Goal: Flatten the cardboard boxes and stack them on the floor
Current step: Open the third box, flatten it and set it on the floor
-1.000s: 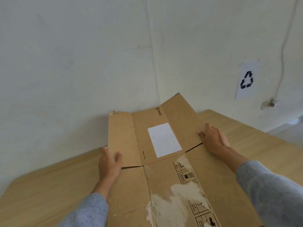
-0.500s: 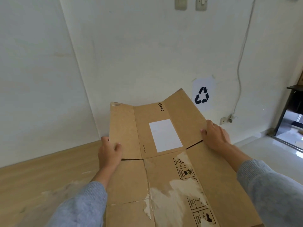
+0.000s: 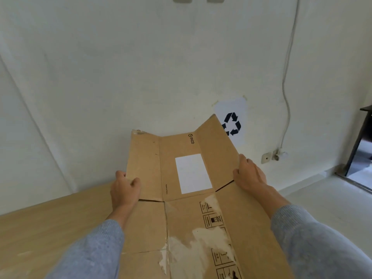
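Observation:
A flattened brown cardboard box (image 3: 181, 224) fills the lower middle of the head view, held out in front of me and off the wooden table. It has a white label, printed handling symbols and torn patches where tape came off. My left hand (image 3: 124, 188) grips its left edge at the flap fold, thumb on top. My right hand (image 3: 249, 174) grips the right edge at the matching fold. The far flaps tilt slightly upward.
A wooden table (image 3: 50, 224) lies at lower left against the white wall. A paper recycling sign (image 3: 233, 121) is taped low on the wall, with a socket and hanging cable (image 3: 285, 97) to its right. Pale floor (image 3: 322, 190) and a dark doorway sit at right.
I have turned to the right with the box, carrying it off the table toward the wall with the recycling sign; both hands kept their grip on the box's edges.

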`<state>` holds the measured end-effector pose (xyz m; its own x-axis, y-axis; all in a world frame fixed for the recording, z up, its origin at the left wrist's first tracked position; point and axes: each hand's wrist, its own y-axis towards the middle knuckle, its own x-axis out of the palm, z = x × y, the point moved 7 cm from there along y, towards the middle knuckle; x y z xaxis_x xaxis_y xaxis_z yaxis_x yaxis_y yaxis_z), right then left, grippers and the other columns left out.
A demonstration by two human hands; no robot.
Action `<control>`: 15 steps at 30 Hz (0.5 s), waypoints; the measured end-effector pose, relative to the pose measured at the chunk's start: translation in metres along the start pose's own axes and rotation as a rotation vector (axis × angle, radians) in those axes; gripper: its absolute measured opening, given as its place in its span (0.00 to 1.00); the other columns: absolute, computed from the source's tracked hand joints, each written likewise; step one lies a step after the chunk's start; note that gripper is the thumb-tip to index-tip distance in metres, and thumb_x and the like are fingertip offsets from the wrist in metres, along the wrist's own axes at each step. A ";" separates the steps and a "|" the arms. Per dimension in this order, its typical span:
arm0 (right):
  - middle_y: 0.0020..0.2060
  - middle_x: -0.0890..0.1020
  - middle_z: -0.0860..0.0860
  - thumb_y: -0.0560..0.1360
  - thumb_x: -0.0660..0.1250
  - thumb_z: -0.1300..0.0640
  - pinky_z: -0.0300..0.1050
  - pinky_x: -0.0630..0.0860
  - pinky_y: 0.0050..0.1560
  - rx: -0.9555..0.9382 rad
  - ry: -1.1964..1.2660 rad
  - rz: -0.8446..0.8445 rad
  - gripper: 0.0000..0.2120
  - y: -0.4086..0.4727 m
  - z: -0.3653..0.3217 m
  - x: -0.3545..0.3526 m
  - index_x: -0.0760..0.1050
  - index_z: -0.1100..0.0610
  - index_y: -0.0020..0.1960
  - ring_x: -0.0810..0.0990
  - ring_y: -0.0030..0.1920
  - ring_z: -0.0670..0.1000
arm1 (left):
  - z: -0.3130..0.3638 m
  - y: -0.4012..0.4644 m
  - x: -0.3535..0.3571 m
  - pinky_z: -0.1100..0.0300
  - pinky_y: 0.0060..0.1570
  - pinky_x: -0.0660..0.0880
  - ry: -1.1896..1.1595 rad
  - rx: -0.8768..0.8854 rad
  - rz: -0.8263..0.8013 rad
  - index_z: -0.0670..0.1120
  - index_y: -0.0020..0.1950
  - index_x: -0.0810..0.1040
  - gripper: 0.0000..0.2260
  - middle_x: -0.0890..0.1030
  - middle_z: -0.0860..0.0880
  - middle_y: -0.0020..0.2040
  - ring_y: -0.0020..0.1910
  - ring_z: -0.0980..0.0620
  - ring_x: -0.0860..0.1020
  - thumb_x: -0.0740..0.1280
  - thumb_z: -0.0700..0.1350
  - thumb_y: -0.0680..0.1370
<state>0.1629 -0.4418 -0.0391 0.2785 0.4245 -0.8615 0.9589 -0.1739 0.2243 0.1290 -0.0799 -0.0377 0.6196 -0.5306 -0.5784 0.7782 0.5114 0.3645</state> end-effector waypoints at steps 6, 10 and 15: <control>0.37 0.70 0.52 0.74 0.56 0.66 0.41 0.60 0.29 -0.034 0.073 -0.095 0.06 0.077 0.060 0.008 0.61 0.58 0.48 0.70 0.39 0.54 | 0.043 -0.002 0.063 0.56 0.39 0.65 0.042 -0.048 0.002 0.34 0.61 0.68 0.17 0.73 0.47 0.34 0.40 0.42 0.73 0.64 0.38 0.73; 0.43 0.76 0.56 0.74 0.56 0.66 0.46 0.70 0.39 -0.061 0.157 -0.162 0.13 0.129 0.114 0.008 0.67 0.61 0.59 0.75 0.43 0.56 | 0.082 -0.022 0.117 0.58 0.34 0.65 0.037 -0.119 0.006 0.36 0.61 0.68 0.18 0.74 0.45 0.37 0.37 0.44 0.72 0.64 0.38 0.72; 0.45 0.76 0.56 0.75 0.57 0.66 0.45 0.70 0.42 -0.051 0.187 -0.262 0.16 0.174 0.198 0.006 0.67 0.63 0.62 0.74 0.44 0.55 | 0.124 -0.071 0.188 0.56 0.38 0.67 0.051 -0.215 0.009 0.37 0.59 0.70 0.17 0.75 0.45 0.39 0.40 0.43 0.73 0.65 0.37 0.70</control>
<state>0.3207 -0.6453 -0.0949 0.0229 0.6060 -0.7951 0.9994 0.0056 0.0331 0.2027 -0.2999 -0.0823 0.6162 -0.4932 -0.6140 0.7294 0.6515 0.2088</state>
